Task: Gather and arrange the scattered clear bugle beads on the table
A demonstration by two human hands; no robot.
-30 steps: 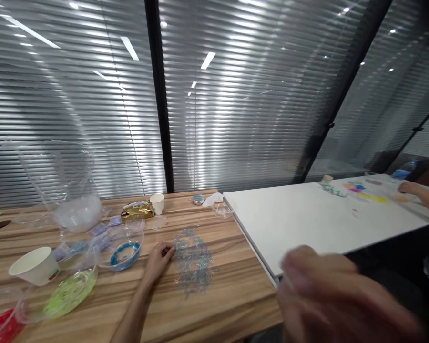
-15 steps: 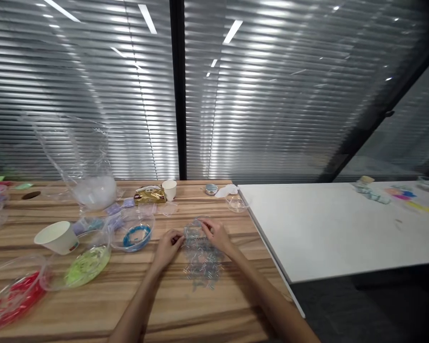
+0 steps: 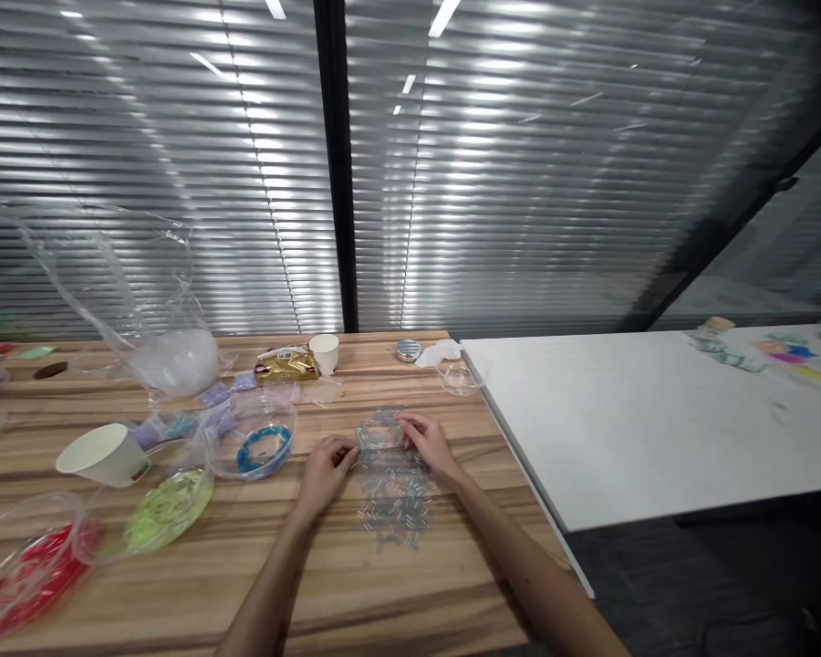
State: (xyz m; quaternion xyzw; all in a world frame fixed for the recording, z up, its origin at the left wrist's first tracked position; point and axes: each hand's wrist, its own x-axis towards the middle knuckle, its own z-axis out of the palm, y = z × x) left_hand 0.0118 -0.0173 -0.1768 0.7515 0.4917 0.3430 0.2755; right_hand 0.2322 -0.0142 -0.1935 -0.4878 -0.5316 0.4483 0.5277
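Observation:
A see-through net of small tube beads (image 3: 395, 497) lies flat on the wooden table, glinting blue-grey. My left hand (image 3: 328, 470) rests at its upper left edge, thumb and fingertips drawn together on the border. Over the upper right part, my right hand (image 3: 430, 444) is bent inward with its fingertips pinched at the net's edge. Any thread or single bead between the fingers is too small to make out. Nearest to my left hand stands a clear bowl with blue beads (image 3: 265, 452).
Clear bowls of green pieces (image 3: 168, 511) and red pieces (image 3: 34, 575) stand left, beside a white paper cup (image 3: 106, 456). Behind are a plastic bag with white filling (image 3: 178, 360), a gold packet (image 3: 285, 365), a smaller cup (image 3: 324, 353) and a round tin (image 3: 408, 350). A white table (image 3: 608, 429) adjoins right.
My right hand has shifted from the net's top middle toward its right edge. My left hand stays at the left edge. The camera view has tilted slightly.

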